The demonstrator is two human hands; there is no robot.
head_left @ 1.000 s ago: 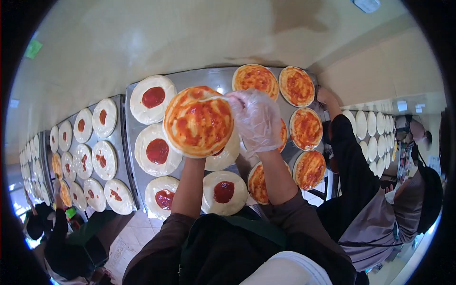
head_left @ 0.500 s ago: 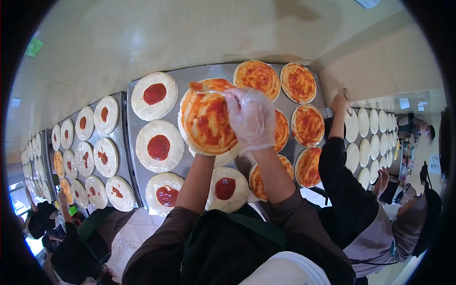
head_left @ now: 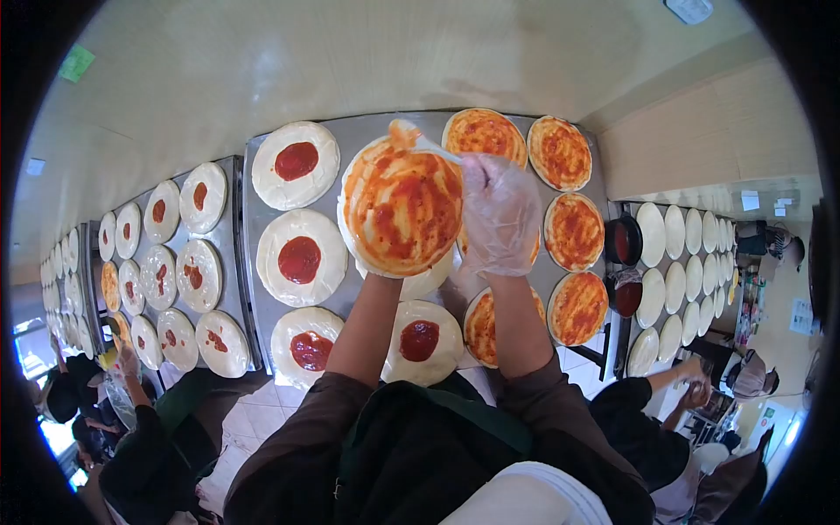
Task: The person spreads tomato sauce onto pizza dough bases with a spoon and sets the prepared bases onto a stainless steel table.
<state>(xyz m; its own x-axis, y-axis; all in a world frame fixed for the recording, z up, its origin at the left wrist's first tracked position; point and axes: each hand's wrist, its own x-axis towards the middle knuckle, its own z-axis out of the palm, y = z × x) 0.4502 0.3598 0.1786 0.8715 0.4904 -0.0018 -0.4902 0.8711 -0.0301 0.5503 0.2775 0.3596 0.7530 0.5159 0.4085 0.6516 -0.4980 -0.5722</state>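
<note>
A round pizza base (head_left: pixel 402 210) streaked with red sauce is raised above the metal tray (head_left: pixel 360 156) in front of me. My left forearm runs up beneath it; my left hand is hidden under the base, holding it from below. In a clear plastic glove, my right hand (head_left: pixel 500 210) is closed on the handle of a spoon (head_left: pixel 440 152). The spoon's sauce-coated head rests at the base's far edge. Left of it lie dough rounds with a pool of sauce (head_left: pixel 299 260) in the middle. To the right are bases spread with sauce (head_left: pixel 574 232).
Two dark pots of red sauce (head_left: pixel 623 241) stand beyond the tray's right edge. Plain dough rounds (head_left: pixel 675 229) fill trays farther right. Another sauced tray (head_left: pixel 234 262) is on the left. Co-workers stand on the left and the right (head_left: pixel 643 429).
The spoon has moved to the far edge of the base, and my right hand is slightly farther right. The co-worker on the right has drawn back an arm, uncovering the sauce pots.
</note>
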